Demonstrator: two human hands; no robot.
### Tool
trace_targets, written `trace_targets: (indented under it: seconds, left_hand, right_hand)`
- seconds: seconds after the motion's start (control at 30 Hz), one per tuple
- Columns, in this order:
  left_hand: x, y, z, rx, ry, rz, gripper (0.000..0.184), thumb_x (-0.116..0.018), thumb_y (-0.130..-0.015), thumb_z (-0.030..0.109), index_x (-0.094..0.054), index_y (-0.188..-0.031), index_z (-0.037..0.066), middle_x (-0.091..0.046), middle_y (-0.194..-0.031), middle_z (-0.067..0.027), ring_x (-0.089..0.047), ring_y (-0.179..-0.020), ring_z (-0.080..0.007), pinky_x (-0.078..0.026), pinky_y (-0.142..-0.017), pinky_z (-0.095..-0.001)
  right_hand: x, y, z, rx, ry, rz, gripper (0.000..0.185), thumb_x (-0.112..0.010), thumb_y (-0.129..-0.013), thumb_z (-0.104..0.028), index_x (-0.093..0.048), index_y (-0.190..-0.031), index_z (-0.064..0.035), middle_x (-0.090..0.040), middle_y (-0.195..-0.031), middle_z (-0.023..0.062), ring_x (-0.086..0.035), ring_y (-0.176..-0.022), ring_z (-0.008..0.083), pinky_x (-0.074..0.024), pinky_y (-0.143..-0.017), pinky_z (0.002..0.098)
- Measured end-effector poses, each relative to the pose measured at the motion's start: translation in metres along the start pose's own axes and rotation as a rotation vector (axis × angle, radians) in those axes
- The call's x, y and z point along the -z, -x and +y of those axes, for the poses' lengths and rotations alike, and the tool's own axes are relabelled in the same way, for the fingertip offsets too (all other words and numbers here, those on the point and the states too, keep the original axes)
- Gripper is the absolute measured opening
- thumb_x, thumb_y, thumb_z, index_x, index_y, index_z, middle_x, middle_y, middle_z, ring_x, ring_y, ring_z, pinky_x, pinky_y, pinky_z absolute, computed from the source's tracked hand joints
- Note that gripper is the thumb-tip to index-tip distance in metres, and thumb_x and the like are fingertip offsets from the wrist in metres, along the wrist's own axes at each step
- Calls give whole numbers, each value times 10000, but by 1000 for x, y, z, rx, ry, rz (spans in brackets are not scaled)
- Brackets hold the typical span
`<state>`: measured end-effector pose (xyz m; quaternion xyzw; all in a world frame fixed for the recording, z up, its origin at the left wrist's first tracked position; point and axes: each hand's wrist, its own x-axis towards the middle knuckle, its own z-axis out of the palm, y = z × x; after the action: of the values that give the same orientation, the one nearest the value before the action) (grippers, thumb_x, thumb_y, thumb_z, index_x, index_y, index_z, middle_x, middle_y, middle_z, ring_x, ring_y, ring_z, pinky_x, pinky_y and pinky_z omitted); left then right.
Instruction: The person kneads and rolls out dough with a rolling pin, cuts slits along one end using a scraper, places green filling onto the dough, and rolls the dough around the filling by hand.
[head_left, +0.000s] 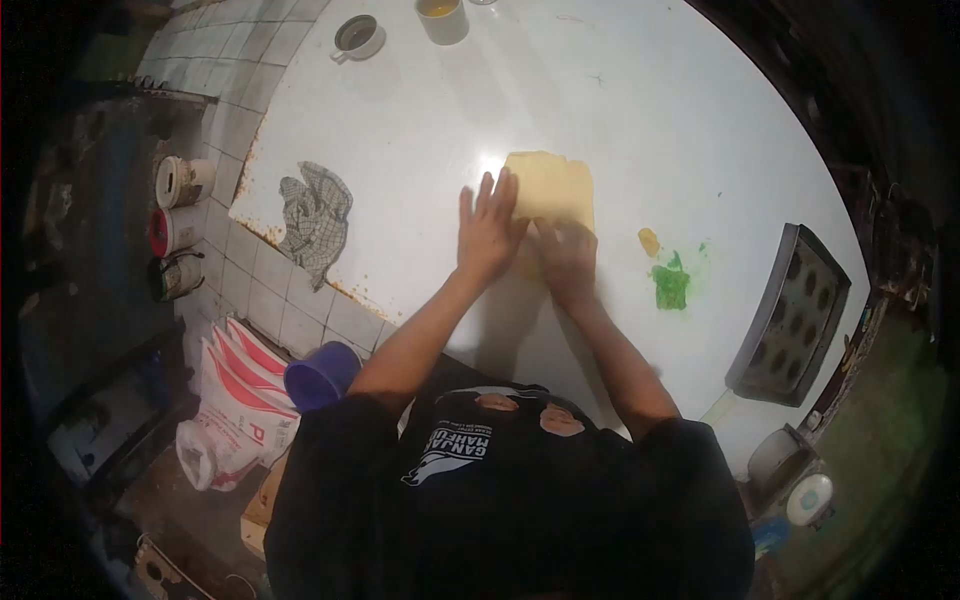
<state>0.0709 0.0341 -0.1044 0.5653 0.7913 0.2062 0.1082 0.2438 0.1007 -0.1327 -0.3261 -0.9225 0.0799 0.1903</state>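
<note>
A flat, pale yellow sheet of dough [552, 190] lies on the white table, roughly rectangular with an uneven far edge. At its left side is my left hand [489, 232], fingers stretched out and apart, the thumb reaching toward the dough's near edge. My right hand [567, 258] is over the near right part of the sheet, smeared by motion. Its fingers point toward my left thumb, and I cannot make out whether they grip the dough. The hands partly hide the sheet's near edge.
A checked cloth [316, 222] lies left on the white table [420, 130]. A cup of yellow liquid [442, 22] and a small handled cup [358, 38] stand at the far side. Right are a green piece [671, 284], a yellow scrap [649, 241] and a dark moulded pan [790, 318].
</note>
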Motion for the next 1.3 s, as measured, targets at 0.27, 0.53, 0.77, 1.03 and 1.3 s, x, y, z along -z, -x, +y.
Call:
trace_targets:
  seconds: [0.27, 0.53, 0.77, 1.03, 1.3]
  left_hand:
    - [-32, -147, -6, -98, -206, 222, 659, -606, -1090, 357, -445, -1654, 58, -394, -1752, -162, -310, -1647, -361, -226, -1306, -664]
    - [-46, -223, 2, -234, -221, 246, 549, -621, -1084, 292, -532, -1580, 74, -459, -1711, -106, -329, -1638, -332, -277, -1298, -644]
    - [-16, -244, -6, 21, 455, 519, 496, -630, -1069, 154, -553, -1533, -1, -565, -1597, -208, -397, -1574, -446, -341, -1288, -506]
    - [18, -90, -18, -174, 178, 262, 582, -621, -1081, 209, -495, -1616, 16, -491, -1681, -187, -371, -1598, -436, -330, -1257, -629]
    - [-40, -127, 18, -358, -178, 7, 579, -612, -1089, 340, -521, -1593, 67, -447, -1726, -135, -400, -1586, -401, -277, -1250, -686]
  right_hand:
    - [1, -76, 44, -1, 23, -15, 549, -819, -951, -280, -630, -1463, -220, -611, -1215, 79, -597, -1162, 285, -454, -990, 481]
    - [-5, -100, 58, -134, -83, -134, 634, -840, -924, -294, -586, -1493, -177, -608, -1194, 77, -589, -1116, 305, -463, -939, 491]
    - [-15, -103, 86, -334, -382, -20, 499, -758, -1011, -316, -611, -1434, -94, -655, -1230, 163, -674, -1082, 382, -540, -933, 500]
    - [-5, -36, 16, -241, -89, 66, 540, -764, -1001, -329, -614, -1474, -116, -650, -1240, 146, -646, -1170, 360, -521, -997, 502]
    - [4, -43, 24, -350, 23, 24, 486, -772, -985, -298, -653, -1431, -147, -609, -1185, 64, -625, -1072, 287, -494, -955, 484]
